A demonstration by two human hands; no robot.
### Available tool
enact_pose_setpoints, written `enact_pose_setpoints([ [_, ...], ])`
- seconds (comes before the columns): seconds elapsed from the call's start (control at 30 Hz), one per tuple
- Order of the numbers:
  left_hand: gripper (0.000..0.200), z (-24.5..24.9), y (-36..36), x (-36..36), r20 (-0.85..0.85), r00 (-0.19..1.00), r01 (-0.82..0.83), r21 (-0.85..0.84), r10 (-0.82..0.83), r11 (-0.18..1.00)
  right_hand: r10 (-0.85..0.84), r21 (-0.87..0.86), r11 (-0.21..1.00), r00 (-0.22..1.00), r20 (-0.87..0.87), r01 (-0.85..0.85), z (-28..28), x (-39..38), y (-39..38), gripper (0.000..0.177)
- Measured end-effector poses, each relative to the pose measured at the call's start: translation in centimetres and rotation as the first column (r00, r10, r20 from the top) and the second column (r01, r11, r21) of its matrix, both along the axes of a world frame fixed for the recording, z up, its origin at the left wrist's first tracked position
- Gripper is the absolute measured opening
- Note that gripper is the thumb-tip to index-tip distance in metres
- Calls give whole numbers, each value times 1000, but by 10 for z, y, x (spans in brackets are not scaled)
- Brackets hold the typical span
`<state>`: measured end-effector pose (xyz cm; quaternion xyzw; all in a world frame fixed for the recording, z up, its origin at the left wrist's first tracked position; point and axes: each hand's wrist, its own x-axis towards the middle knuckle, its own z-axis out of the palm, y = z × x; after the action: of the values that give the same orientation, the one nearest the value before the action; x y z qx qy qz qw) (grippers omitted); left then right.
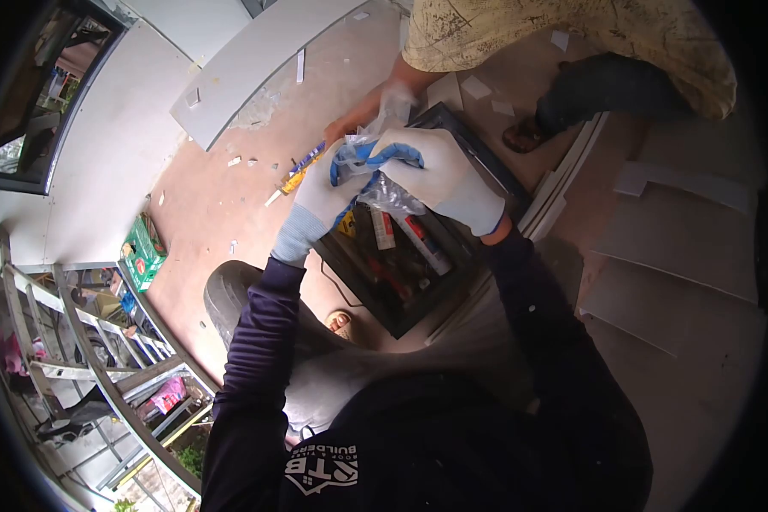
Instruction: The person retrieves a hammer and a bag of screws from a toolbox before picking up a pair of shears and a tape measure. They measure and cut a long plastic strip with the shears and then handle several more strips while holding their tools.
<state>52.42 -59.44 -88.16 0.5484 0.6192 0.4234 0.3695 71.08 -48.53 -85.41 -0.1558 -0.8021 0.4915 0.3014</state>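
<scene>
Clear plastic bag [392, 196] bunched between left fingers [334, 174], right fingers [404, 153]; both pinching it.

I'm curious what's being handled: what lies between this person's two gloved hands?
Between the left hand and the right hand is a crumpled clear plastic bag, as the head view shows.

Glossy plastic bag [394, 197], matt cloth gloves [456, 181], cardboard box [148, 254], metal ladder [94, 369]
</scene>
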Motion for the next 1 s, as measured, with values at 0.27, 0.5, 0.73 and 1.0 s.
enact_pose_setpoints([
  [0.27, 34, -1, -24, -61, -18, 998, 57, -243, -63, 968, 125, -413, 910, 965, 229, -19, -7, 59, 66, 27],
  [0.5, 42, -6, -43, -88, -199, 978, -119, -271, 65, 955, -109, 86, 994, 493, 863, 69, -188, 67, 54, 46],
  [0.73, 39, 12, -42, -87, -102, 986, -160, -417, 129, 895, -376, 304, 925, 453, 808, 227, -245, 53, -28, 71],
  [1.0, 36, 6, -43, -97, -151, 985, -140, -394, 86, 909, -464, 392, 885, 441, 768, 250, -261, 50, -36, 68],
])
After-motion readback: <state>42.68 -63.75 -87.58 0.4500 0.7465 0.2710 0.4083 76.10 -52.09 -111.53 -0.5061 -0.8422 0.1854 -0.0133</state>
